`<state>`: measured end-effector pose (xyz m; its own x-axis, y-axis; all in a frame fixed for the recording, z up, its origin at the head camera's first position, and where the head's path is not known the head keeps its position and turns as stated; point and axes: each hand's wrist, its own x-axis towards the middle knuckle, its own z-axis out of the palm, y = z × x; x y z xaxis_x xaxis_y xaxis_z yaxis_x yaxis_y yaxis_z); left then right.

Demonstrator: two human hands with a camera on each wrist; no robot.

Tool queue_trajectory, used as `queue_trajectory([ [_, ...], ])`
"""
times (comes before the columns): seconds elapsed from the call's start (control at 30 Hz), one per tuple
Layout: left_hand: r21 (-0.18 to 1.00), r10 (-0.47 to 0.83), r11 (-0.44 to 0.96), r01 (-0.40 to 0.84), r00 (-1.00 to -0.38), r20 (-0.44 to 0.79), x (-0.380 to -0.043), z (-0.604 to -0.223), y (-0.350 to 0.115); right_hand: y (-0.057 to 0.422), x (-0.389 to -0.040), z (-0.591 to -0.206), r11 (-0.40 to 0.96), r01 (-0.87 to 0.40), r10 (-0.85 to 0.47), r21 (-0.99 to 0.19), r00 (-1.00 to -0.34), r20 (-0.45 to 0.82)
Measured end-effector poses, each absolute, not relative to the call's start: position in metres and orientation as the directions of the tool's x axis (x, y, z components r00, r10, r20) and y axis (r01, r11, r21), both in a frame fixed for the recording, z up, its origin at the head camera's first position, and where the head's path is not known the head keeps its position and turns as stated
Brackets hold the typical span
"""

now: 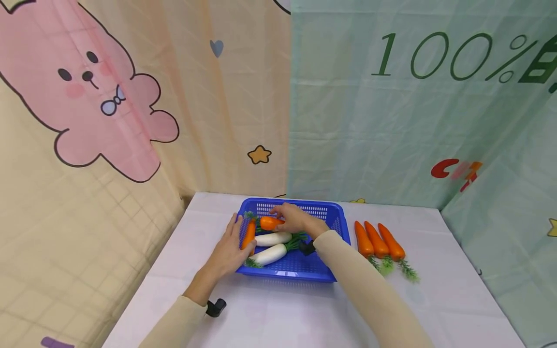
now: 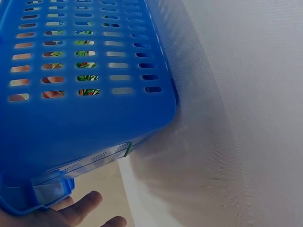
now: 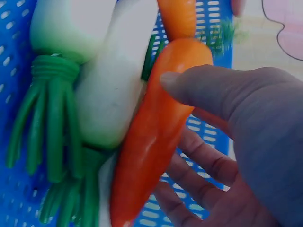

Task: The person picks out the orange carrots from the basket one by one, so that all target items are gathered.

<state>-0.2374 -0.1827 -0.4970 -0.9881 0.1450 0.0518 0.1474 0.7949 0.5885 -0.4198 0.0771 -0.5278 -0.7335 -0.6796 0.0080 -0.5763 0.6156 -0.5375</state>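
My right hand reaches into a blue plastic basket and pinches an orange toy carrot; thumb and index finger are on its thick end, the other fingers loosely bent beneath. Two white radishes with green stalks lie in the basket beside it. Another carrot runs along the left wall. Over that wall lies my left hand, thumb inside by this carrot and fingers stretched outside the rim. In the left wrist view, spread fingers stick out past the basket's corner.
Three carrots with leafy green tops lie side by side on the white-covered table, right of the basket. Printed curtains hang close behind the table and along both sides. Each wrist carries a small black camera.
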Motion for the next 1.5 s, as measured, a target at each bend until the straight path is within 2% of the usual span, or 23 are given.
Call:
queue_trajectory([
  [0.3,0.605,0.147,0.781,0.158,-0.987,0.068,-0.239,-0.498,-0.185,0.084,-0.425,-0.539,0.652,-0.575,-0.674,-0.494,-0.739,-0.029],
  [0.7,0.615,0.142,0.774,0.151,-0.988,0.064,-0.238,-0.501,-0.185,0.101,-0.407,-0.532,0.621,-0.582,-0.655,-0.526,-0.753,0.06],
  [0.93,0.613,0.146,0.773,0.161,-0.986,0.075,-0.238,-0.499,-0.185,0.114,-0.379,-0.5,0.609,-0.602,-0.652,-0.517,-0.751,0.106],
  [1.13,0.613,0.142,0.775,0.155,-0.987,0.07,-0.237,-0.498,-0.186,0.118,-0.339,-0.452,0.657,-0.521,-0.582,-0.545,-0.81,0.074],
  [1.33,0.613,0.14,0.775,0.152,-0.988,0.067,-0.238,-0.498,-0.186,0.132,-0.331,-0.446,0.646,-0.457,-0.513,-0.611,-0.853,0.095],
  [1.5,0.616,0.141,0.774,0.15,-0.988,0.063,-0.238,-0.498,-0.186,0.144,-0.325,-0.441,0.636,-0.458,-0.486,-0.621,-0.863,0.139],
])
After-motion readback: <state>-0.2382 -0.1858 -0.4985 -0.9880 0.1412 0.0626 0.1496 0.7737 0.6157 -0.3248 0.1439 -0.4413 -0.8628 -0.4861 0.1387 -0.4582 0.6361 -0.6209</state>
